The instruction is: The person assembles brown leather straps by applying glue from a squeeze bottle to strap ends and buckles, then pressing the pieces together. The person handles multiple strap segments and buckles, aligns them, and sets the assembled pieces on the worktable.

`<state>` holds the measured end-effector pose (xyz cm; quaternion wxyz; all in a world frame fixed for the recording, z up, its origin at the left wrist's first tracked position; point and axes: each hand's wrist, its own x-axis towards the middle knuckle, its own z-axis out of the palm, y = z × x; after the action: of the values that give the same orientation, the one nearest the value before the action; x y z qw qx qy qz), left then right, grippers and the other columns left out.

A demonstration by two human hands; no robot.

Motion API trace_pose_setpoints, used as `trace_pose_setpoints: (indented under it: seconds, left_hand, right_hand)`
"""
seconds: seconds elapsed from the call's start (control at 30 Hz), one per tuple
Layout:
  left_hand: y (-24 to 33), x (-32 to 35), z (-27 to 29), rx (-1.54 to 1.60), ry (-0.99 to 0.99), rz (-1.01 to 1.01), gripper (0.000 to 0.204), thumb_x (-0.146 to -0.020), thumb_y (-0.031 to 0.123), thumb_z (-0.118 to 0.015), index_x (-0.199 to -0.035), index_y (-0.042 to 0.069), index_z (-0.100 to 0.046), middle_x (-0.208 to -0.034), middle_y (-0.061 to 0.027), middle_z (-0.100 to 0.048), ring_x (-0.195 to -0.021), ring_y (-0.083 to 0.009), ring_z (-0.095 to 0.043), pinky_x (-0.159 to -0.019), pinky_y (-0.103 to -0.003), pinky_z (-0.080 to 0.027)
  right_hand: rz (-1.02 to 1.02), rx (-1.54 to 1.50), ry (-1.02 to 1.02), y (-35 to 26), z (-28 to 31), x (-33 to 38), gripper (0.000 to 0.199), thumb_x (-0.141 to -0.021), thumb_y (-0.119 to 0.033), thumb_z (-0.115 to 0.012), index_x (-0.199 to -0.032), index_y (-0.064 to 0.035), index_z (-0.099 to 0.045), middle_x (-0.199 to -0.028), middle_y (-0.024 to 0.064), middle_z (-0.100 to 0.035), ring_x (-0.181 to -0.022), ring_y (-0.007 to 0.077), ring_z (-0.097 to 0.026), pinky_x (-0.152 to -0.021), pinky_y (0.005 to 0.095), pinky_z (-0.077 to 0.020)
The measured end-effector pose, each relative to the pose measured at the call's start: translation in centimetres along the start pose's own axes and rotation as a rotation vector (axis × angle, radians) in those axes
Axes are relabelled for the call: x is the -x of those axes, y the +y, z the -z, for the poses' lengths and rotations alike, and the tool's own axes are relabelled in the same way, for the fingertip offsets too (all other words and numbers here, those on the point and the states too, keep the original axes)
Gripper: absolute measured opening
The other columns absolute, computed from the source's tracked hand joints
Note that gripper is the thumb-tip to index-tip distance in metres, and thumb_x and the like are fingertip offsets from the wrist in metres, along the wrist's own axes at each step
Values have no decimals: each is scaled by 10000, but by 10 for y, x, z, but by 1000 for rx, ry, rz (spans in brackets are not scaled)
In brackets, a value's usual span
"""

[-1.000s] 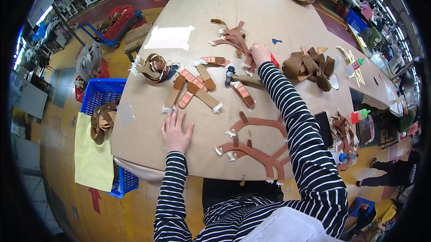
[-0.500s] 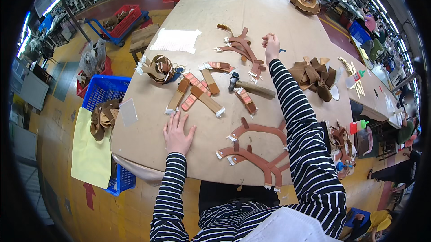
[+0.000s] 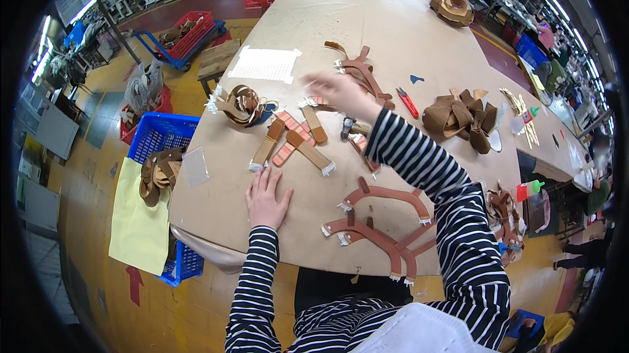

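My left hand [image 3: 267, 199] lies flat on the brown-covered table with its fingers spread, just below the white-taped end of a tan strap [image 3: 267, 148]. Over the middle of the table is my right hand [image 3: 341, 96], smeared by motion, so what its fingers do is unclear. It passes above short strap pieces, some with pink-striped faces [image 3: 292, 128], and partly covers the brown branching leather pieces [image 3: 362, 70]. A hammer [image 3: 346, 129] lies under my right forearm, its handle mostly hidden. Red-handled snips [image 3: 407, 102] rest right of that forearm.
More branching leather pieces [image 3: 383, 236] lie at the near edge. Coiled straps [image 3: 242, 105] sit left, a brown leather heap [image 3: 458, 116] right, beside a green-capped bottle [image 3: 525, 117]. A taped white sheet [image 3: 265, 64] lies farther back. A blue crate [image 3: 157, 131] stands left of the table.
My right hand has swung left from beyond the branching pieces to above the short straps. The red snips have come into sight. My left hand stays flat on the table.
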<state>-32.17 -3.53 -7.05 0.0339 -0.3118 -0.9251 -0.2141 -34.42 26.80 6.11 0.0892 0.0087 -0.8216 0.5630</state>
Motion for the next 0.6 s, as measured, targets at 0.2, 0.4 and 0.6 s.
trace_pose_setpoints:
  seconds: [0.2, 0.4, 0.6]
  left_hand:
    - [2, -1, -1, 23, -5, 18, 490, -843, 382, -655, -1279, 176, -572, -1462, -42, -428, -1394, -236, -327, -1122, -466, -225]
    - [0, -1, 0, 34, 9, 1, 488, -845, 389, -650, -1279, 180, -573, -1464, -41, -425, -1394, -232, -327, -1124, -460, -225]
    - [-3, -1, -5, 15, 7, 9, 501, -843, 400, -648, -1287, 179, -567, -1466, -43, -423, -1398, -230, -322, -1128, -452, -222]
  right_hand:
    - [-614, 1078, 496, 173, 74, 1, 424, -858, -297, -658, -1146, 7, -589, -1303, 227, -515, -1194, 389, -502, -1005, 425, -420]
    - [-460, 756, 542, 164, 102, 9, 367, -817, -268, -684, -1129, -75, -675, -1010, 187, -685, -949, 325, -657, -840, 425, -512]
    - [-172, 499, 620, 103, 132, 14, 353, -815, -188, -724, -1137, -49, -679, -911, 130, -720, -830, 205, -687, -774, 323, -525]
